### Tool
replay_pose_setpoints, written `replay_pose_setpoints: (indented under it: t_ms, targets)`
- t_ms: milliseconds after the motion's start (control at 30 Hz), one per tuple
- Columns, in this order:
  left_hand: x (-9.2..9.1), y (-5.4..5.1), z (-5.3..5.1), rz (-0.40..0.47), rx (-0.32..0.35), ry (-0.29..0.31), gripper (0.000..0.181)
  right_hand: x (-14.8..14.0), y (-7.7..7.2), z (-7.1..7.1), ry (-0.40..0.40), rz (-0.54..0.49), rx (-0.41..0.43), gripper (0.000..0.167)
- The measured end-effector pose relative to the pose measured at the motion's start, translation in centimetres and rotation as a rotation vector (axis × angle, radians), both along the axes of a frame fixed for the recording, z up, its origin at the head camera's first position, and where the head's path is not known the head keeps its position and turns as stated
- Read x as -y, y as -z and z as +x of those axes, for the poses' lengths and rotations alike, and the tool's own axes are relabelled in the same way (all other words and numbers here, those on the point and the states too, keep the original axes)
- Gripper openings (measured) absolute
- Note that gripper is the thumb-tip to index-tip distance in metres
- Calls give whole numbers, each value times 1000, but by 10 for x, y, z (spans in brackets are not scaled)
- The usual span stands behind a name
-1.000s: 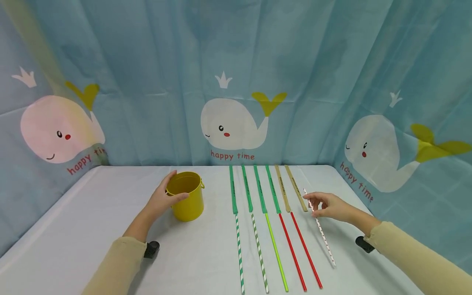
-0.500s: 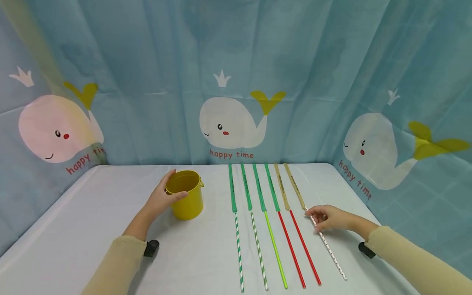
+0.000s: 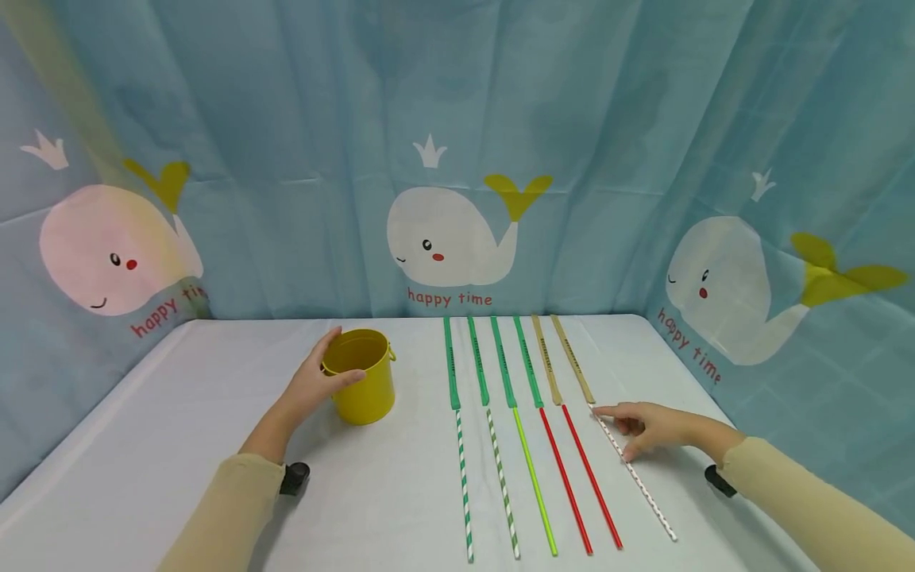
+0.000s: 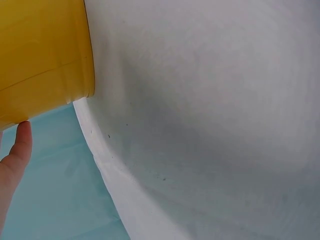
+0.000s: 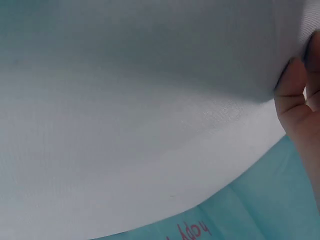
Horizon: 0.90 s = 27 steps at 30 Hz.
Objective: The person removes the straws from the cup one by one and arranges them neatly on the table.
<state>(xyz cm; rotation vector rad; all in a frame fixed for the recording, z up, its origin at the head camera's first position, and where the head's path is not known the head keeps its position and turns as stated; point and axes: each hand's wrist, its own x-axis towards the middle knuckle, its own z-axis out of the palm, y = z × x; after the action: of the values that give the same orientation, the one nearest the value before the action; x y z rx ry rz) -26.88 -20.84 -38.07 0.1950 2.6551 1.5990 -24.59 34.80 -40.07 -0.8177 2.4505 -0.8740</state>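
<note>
A yellow bucket (image 3: 366,393) stands upright left of the middle of the table. My left hand (image 3: 309,387) holds its left side, thumb across the front and fingers behind the rim; the left wrist view shows a fingertip (image 4: 23,127) against the bucket wall. Flat on the table at the right lies a white paper straw with small reddish spots (image 3: 646,494). My right hand (image 3: 654,427) touches this straw, index finger stretched to its far end and thumb farther down. Only part of the right hand's fingers (image 5: 292,82) shows in the right wrist view; the straw is out of that view.
Left of the spotted straw lie two red straws (image 3: 567,485), a lime green straw (image 3: 534,481) and two green-and-white striped straws (image 3: 465,485). Behind them run several green wrappers (image 3: 503,361) and two tan wrappers (image 3: 546,361). A blue whale-print curtain (image 3: 300,183) encloses the white table (image 3: 400,508).
My right hand has brought the spotted straw down nearer me, in line with the outer tan wrapper, and loosened its pinch, the index finger straightening. The left hand stays at the bucket.
</note>
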Motion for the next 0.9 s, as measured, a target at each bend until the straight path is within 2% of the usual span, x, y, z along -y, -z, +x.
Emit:
replay_pose_setpoints:
  t_ms: [167,400,533,633,733,800,900]
  targets:
    - [2,0,2,4,3,-4,96,1,2,3,-41,34,-43,82]
    - [3,-1,3,-17,15,11,98,2,7,8,-87,3,-146,76]
    - [4,-4,4,-17,23,17,102,3,7,9,-91,6,-163,75]
    - [5,-7,4,-29,26,41,109,4,6,9,-81,18,-138,76]
    - [9,-12,5,-71,17,75,117,6,-1,6,-47,33,-71,74]
    - [12,-16,7,-107,-2,99,119,6,-11,3,-15,54,-35,69]
    - [21,-27,12,-181,-28,124,110,3,-33,-2,50,95,-64,63]
